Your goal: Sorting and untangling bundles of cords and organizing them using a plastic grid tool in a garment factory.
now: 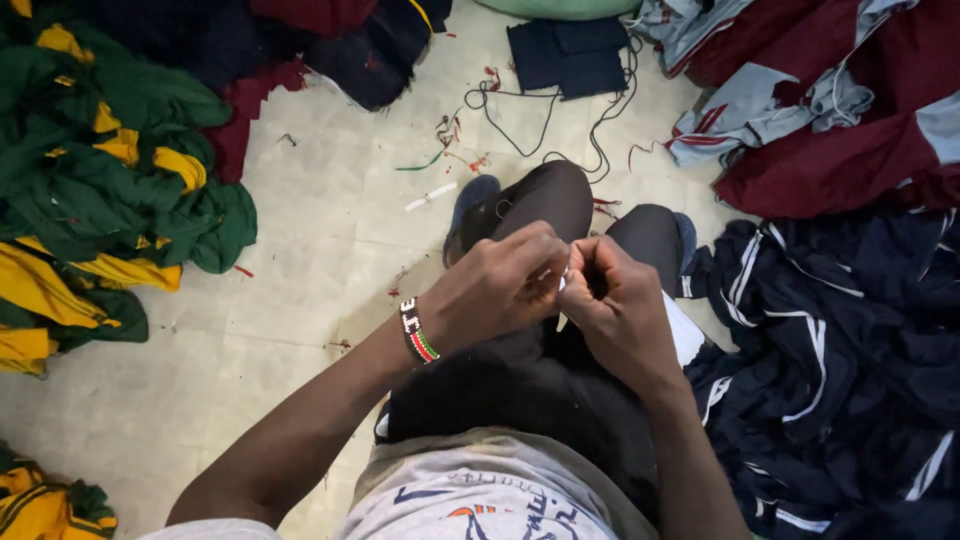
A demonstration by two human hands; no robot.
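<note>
Above the person's dark-trousered knees [560, 200], the left hand [495, 285] and right hand [620, 310] meet with fingers curled tight, pinching a small white piece [563, 318] between them; what exactly it is cannot be told. A beaded bracelet [418, 331] rings the left wrist. On the floor [300, 220], green-and-yellow garments [100, 170] lie well left of the knees, navy white-striped garments [840, 340] just right, and maroon-and-grey ones [820, 110] beyond, with a black cord [545, 125] just past the shoes.

A single head-worn view looks steeply down, close over the lap, floor [300, 250] filling the frame's upper left, seemingly tiled.
</note>
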